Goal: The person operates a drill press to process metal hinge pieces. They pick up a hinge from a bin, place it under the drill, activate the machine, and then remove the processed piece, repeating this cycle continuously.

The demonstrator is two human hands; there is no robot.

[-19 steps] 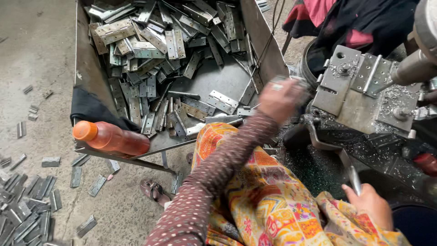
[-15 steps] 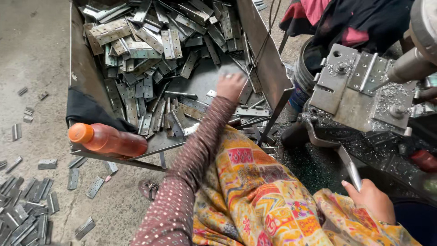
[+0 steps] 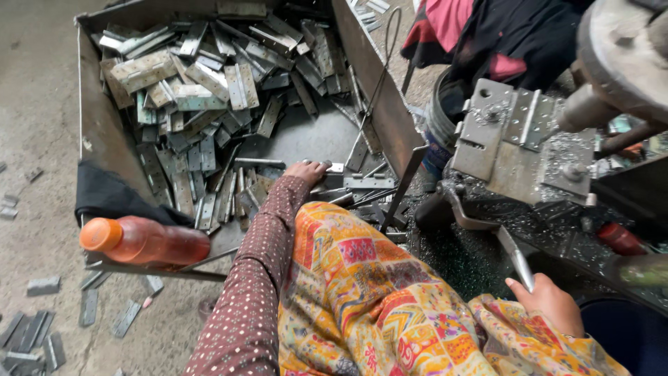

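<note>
My left hand [image 3: 306, 171] reaches into the metal bin [image 3: 97, 139] and lies on the flat hinge plates [image 3: 209, 90] near its lower right corner. Its fingers curl over a plate, and I cannot tell whether they grip it. My right hand [image 3: 551, 306] is closed around the metal lever handle [image 3: 518, 261] of the press machine [image 3: 515, 150] at the right. A hinge plate [image 3: 532, 117] sits in the machine's fixture. A patterned orange cloth [image 3: 369, 292] covers my lap between the two arms.
An orange-capped bottle of red liquid [image 3: 142, 241] lies on the bin's near edge beside a black cloth [image 3: 115, 198]. Loose plates [image 3: 42, 327] are scattered on the concrete floor at the left. Metal shavings [image 3: 473, 257] lie under the machine. Another person's red and black clothing [image 3: 487, 35] is behind it.
My left hand has moved from the machine's side back left into the bin and down onto the plates. My right hand has stayed on the lever handle.
</note>
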